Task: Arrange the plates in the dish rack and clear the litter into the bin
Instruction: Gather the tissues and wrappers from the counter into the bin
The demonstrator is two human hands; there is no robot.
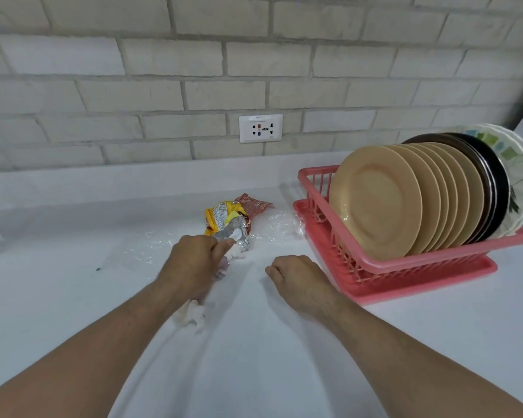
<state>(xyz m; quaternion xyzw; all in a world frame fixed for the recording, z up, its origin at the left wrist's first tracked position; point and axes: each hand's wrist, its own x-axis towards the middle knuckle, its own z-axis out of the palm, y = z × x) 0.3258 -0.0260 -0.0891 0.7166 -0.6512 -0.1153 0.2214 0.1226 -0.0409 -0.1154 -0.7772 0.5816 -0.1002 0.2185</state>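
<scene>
the left hand (194,263) grips a wad of white tissue (195,316), fingers curled round it, thumb just beside the foil wrapper (228,226). the right hand (298,280) rests on the counter (73,297), fingers curled under, nothing seen in it. a red wrapper (252,204) and clear plastic (280,226) lie just behind. the plates (375,200) stand upright in the pink rack (420,267) at right.
</scene>
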